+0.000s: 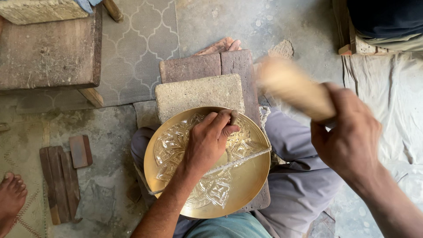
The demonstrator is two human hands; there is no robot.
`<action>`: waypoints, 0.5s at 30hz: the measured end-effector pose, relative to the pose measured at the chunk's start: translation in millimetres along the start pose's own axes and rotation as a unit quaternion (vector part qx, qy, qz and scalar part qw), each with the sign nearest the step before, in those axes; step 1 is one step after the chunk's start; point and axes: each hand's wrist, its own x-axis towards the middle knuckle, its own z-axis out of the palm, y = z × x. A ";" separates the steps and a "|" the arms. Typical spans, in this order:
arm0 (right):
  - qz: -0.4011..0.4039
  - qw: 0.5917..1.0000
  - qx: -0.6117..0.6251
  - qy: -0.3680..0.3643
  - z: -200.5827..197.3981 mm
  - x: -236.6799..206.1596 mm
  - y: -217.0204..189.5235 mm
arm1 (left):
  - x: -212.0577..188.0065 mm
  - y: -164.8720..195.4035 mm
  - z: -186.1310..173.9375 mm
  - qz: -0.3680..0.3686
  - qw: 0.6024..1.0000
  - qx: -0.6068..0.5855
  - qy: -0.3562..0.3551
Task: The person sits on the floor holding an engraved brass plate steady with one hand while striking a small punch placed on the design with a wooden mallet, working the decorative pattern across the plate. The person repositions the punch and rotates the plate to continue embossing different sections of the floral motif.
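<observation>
L hand [207, 143] grip: fingers closed together on a small metal punch [234, 115], tip set on the engraved face of the brass plate [246, 185]; heel of the hand rests on the plate centre. R hand [348, 136] grip: clamped round the handle of a wooden mallet [288, 83], held up and to the right of the plate; mallet head is motion-blurred, detail n/a.

Plate: round, gold-coloured, floral relief pattern, lying on the person's lap. A thin strap [246, 158] crosses the plate face diagonally. The plate's upper rim touches a rough stone block [198, 94]; behind the block, a dark wooden board [207, 65].

Left of the plate, on the concrete floor [110, 132]: short wood pieces [61, 180]. Far left of the plate, at frame edge: another person's bare foot [11, 194]. Upper left of the plate: low wooden stool [48, 53] on a patterned mat [136, 48]. Right of the plate: pale cloth [392, 101] spread on the floor.
</observation>
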 end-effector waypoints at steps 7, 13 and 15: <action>-0.011 0.995 -0.075 -0.066 -5.1 -1.2 6.3 | -2.7 1.6 2.6 -0.011 0.999 -0.027 0.024; 0.005 1.000 0.013 -0.011 -10.1 1.3 -5.3 | -4.7 -0.1 3.4 -0.030 0.999 -0.021 0.011; 0.004 1.000 -0.004 -0.016 -9.6 -1.8 -7.0 | -4.8 0.0 3.4 -0.017 1.000 -0.001 0.010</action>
